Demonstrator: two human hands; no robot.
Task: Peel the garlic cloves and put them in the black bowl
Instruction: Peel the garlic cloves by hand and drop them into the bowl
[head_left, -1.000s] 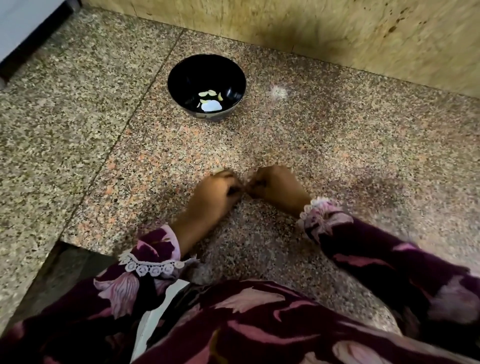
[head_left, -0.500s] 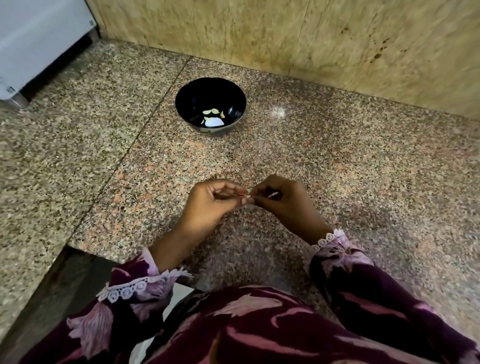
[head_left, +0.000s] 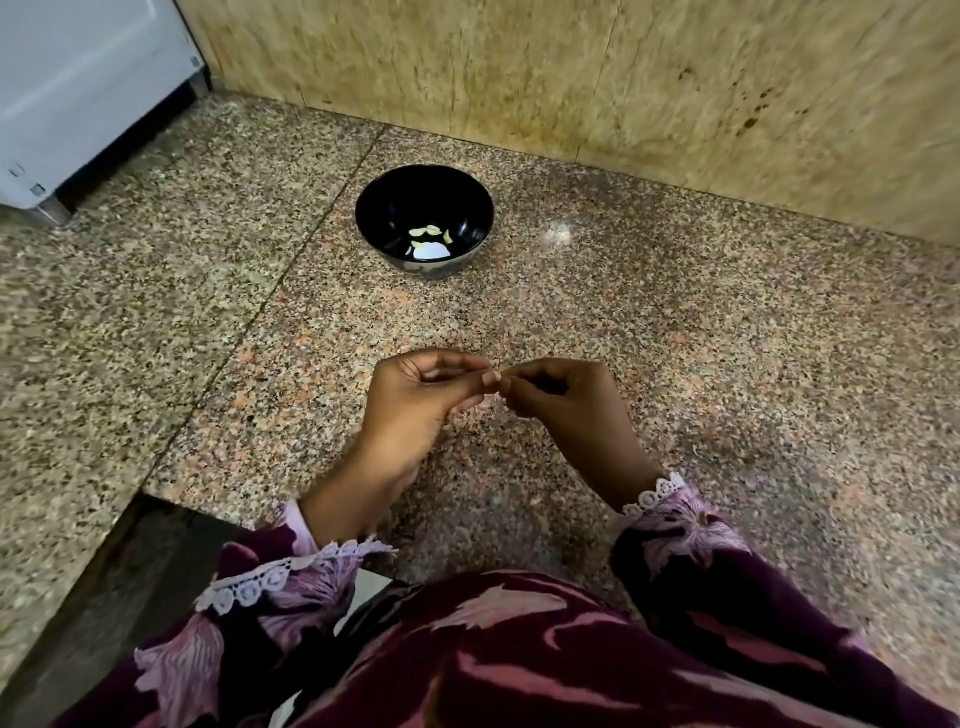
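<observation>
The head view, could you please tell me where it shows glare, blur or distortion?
Head view: a bright patch of glare sits on the counter right of the black bowl, with a white reflection inside the bowl; the wall is smeared by motion blur; the wide lens bends the edges; the hands stay fairly sharp.

A round black bowl (head_left: 425, 221) stands on the speckled granite counter (head_left: 675, 332), above the middle of the frame and near the tan stone wall (head_left: 571, 78) that runs across the top. Pale peeled garlic cloves (head_left: 430, 240) lie in the bowl's bottom. A white appliance (head_left: 78, 88) fills the upper left corner. Below the bowl and well apart from it, at frame centre, the left hand (head_left: 415, 400) and right hand (head_left: 561, 395) meet fingertip to fingertip above the counter.
</observation>
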